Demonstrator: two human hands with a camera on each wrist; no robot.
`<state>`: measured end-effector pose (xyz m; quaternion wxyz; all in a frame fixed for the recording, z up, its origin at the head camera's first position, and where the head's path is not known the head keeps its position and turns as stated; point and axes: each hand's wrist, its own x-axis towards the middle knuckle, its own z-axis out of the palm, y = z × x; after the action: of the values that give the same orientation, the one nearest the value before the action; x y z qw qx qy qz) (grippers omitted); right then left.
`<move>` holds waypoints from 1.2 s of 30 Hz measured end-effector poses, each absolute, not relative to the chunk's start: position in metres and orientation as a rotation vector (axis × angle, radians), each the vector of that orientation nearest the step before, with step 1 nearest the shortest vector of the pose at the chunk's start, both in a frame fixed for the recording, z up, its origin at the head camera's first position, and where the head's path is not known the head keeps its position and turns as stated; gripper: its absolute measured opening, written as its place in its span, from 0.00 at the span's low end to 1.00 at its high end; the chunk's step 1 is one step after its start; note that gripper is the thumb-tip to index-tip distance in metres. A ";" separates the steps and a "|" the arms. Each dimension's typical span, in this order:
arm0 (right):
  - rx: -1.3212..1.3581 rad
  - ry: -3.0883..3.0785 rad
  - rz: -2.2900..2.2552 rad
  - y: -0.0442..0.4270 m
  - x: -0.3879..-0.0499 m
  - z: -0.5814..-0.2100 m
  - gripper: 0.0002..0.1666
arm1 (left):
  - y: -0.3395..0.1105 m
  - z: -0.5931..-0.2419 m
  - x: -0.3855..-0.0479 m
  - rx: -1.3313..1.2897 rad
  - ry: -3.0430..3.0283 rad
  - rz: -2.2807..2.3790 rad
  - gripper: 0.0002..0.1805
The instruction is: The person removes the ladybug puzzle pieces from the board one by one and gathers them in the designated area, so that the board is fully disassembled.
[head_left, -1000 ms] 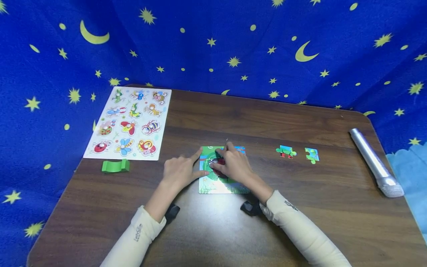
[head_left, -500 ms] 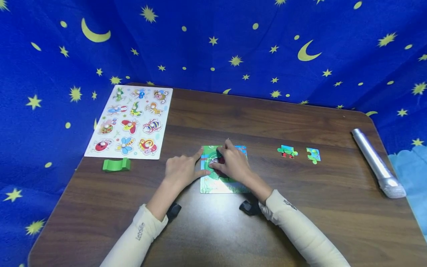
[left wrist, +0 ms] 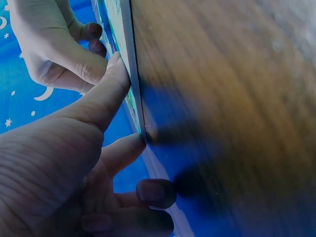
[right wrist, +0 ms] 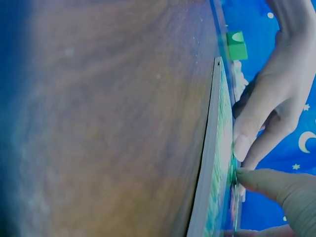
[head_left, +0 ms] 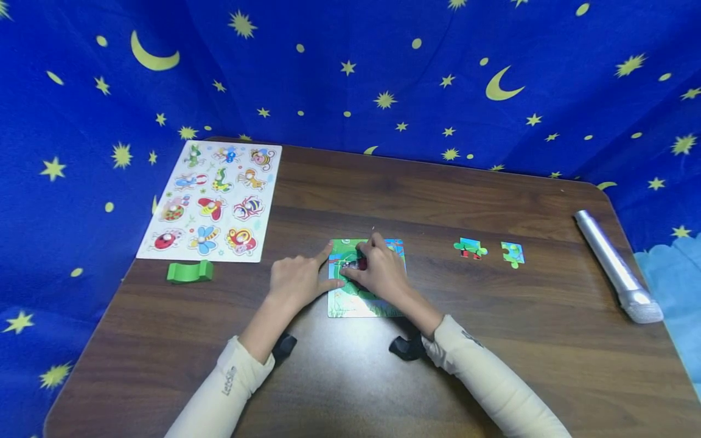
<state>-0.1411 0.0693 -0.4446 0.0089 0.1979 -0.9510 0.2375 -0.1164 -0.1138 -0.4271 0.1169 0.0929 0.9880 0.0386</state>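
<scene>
A square jigsaw board (head_left: 367, 308) with a green picture and a dark red figure lies flat at the table's middle. My left hand (head_left: 292, 283) rests at its left side, thumb on the surface and index finger at the upper left corner. The right hand (head_left: 386, 271) is over the board, its thumb and bent fingers touching the picture and covering part of it; no lifted piece is visible. Both hands meet the board in the left wrist view, where the left hand (left wrist: 64, 143) has its thumb on the board's face. In the right wrist view the right thumb (right wrist: 269, 185) touches it.
Two loose jigsaw pieces (head_left: 470, 248) (head_left: 513, 253) lie right of the board. A white insect puzzle (head_left: 261, 234) is at the back left, with a green block (head_left: 189, 272) in front. A silver microphone (head_left: 616, 264) lies at the right edge. A blue starry curtain (head_left: 328, 79) hangs behind.
My right hand has shifted slightly left over the board, uncovering a little of its right edge. The left hand and the loose pieces keep their places.
</scene>
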 end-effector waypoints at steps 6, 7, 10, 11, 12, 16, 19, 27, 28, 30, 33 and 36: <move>0.610 -2.989 0.767 0.072 -0.143 -0.443 0.38 | -0.114 -0.427 -0.117 0.260 2.883 0.126 0.50; 0.608 -2.987 0.759 0.074 -0.144 -0.443 0.37 | -0.114 -0.427 -0.118 0.259 2.880 0.128 0.50; 0.609 -2.961 0.754 0.082 -0.145 -0.440 0.36 | -0.114 -0.427 -0.118 0.257 2.875 0.135 0.51; 0.607 -2.954 0.758 0.085 -0.145 -0.439 0.36 | -0.114 -0.427 -0.118 0.257 2.875 0.137 0.51; 0.607 -2.943 0.762 0.090 -0.145 -0.438 0.36 | -0.114 -0.427 -0.118 0.256 2.872 0.138 0.51; 0.607 -2.914 0.777 0.110 -0.149 -0.435 0.38 | -0.114 -0.427 -0.118 0.264 2.873 0.141 0.51; 0.583 -2.916 0.777 0.127 -0.152 -0.433 0.39 | -0.114 -0.427 -0.118 0.261 2.876 0.144 0.51; 0.490 -2.974 0.737 0.170 -0.159 -0.431 0.40 | -0.113 -0.427 -0.118 0.260 2.877 0.165 0.51; 0.474 -2.977 0.731 0.176 -0.160 -0.431 0.40 | -0.113 -0.427 -0.118 0.258 2.875 0.167 0.51; 0.454 -2.981 0.723 0.185 -0.161 -0.431 0.40 | -0.113 -0.426 -0.118 0.254 2.872 0.168 0.51; 0.429 -2.981 0.704 0.197 -0.164 -0.431 0.39 | -0.113 -0.426 -0.117 0.248 2.869 0.171 0.51; 0.407 -2.988 0.676 0.206 -0.166 -0.431 0.39 | -0.113 -0.426 -0.117 0.247 2.872 0.175 0.51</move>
<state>-0.1660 0.2065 -0.4315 0.0254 0.1316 -0.9665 0.2188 -0.1171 -0.1129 -0.4264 0.1267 0.0848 0.9865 0.0600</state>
